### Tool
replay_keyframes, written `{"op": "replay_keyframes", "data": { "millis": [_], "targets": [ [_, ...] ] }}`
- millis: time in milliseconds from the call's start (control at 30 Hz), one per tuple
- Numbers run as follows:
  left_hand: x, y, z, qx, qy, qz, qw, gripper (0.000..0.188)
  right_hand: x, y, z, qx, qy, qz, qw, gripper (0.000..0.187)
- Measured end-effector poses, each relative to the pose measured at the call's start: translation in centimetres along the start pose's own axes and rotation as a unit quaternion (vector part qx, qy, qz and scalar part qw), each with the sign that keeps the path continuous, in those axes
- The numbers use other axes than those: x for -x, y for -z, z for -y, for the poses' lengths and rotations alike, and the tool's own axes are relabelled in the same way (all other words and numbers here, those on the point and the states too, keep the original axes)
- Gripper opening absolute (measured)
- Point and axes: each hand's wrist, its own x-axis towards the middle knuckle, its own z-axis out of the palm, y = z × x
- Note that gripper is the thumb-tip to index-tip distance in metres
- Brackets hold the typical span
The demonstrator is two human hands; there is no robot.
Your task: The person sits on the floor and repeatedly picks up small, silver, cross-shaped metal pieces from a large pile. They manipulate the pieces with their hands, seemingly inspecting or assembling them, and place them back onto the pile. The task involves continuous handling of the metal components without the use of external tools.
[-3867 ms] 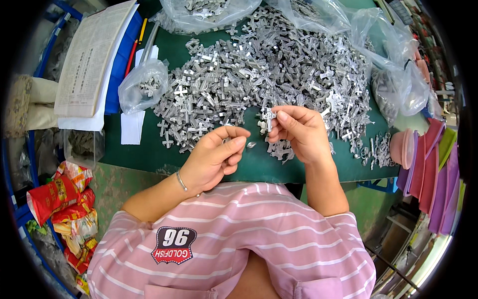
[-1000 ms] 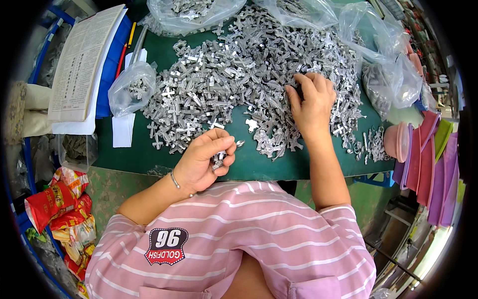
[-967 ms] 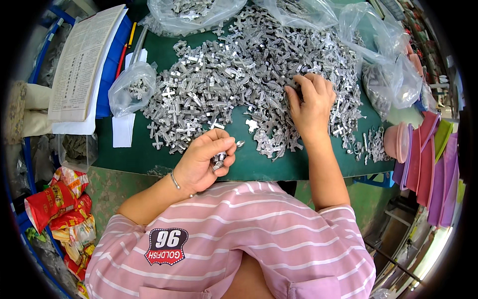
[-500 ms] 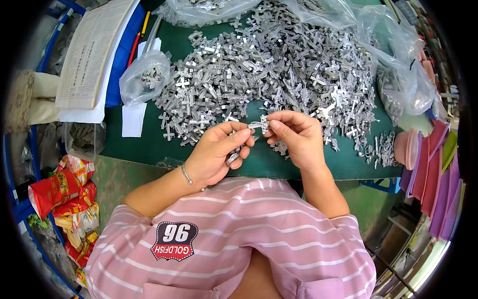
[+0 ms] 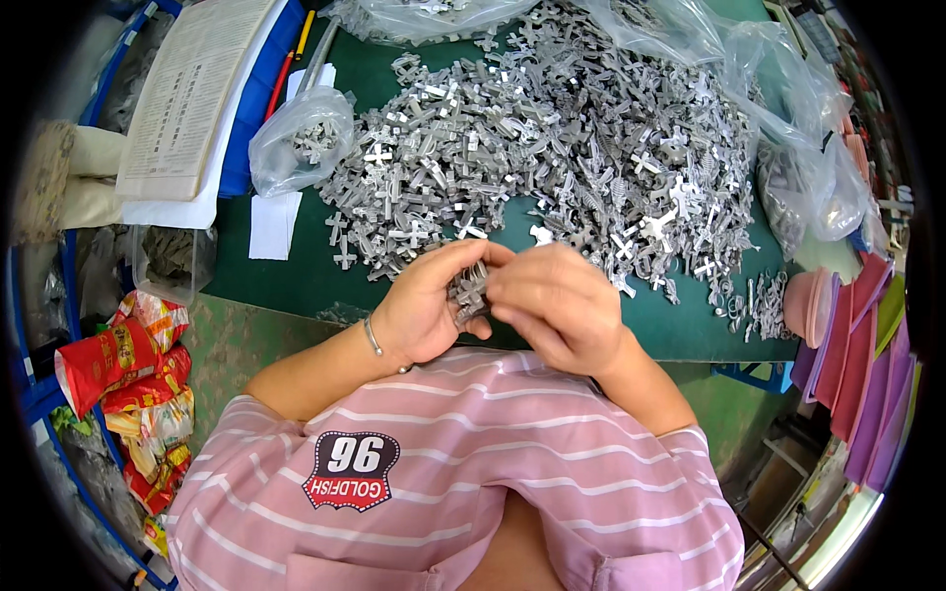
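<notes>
Several small grey metal crosses lie in my left hand, its fingers curled round them. My right hand is brought up against them from the right, thumb and fingers bent together and slightly blurred. Whatever its fingertips pinch is hidden behind the fingers. Both hands are over the near edge of the green table. Just beyond them spreads a large heap of silvery metal crosses and similar small pieces.
At the left, a clear bag of pieces rests near white paper and a blue tray with printed sheets. Clear plastic bags border the heap. Small loose metal pieces and pink cups are at the right.
My right hand has moved left and down to the crosses in my left hand. The single cross that was between my fingertips no longer shows apart. The view has shifted slightly.
</notes>
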Motion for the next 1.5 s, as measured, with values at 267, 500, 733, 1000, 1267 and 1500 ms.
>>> {"op": "replay_keyframes", "data": {
  "millis": [267,500,733,1000,1267,1500],
  "targets": [
    [0.4,1.3,0.6,-0.025,-0.027,0.011,0.999,0.009,-2.5,-2.4,-4.6,0.241,-0.083,-0.029,0.967,0.022],
    [0.7,1.3,0.6,-0.044,-0.063,-0.011,0.997,0.009,-2.1,-2.1,-5.1,0.181,-0.06,-0.019,0.981,0.022],
    [0.6,1.3,0.3,-0.073,-0.094,-0.021,0.993,0.011,-1.4,-2.1,-4.3,0.113,-0.163,-0.032,0.98,0.018],
    [1.6,1.6,-0.2,-0.059,-0.092,-0.03,0.994,0.009,-1.3,-2.2,-3.7,0.174,-0.094,0.033,0.98,0.024],
    [2.5,1.6,-0.8,-0.074,-0.11,-0.036,0.991,0.008,0.3,-3.0,-3.4,0.248,-0.072,0.073,0.963,0.026],
    [2.4,1.8,-0.5,-0.07,-0.104,-0.038,0.991,0.006,0.8,-2.4,-3.0,0.229,-0.084,-0.041,0.969,0.019]
  ]
}}
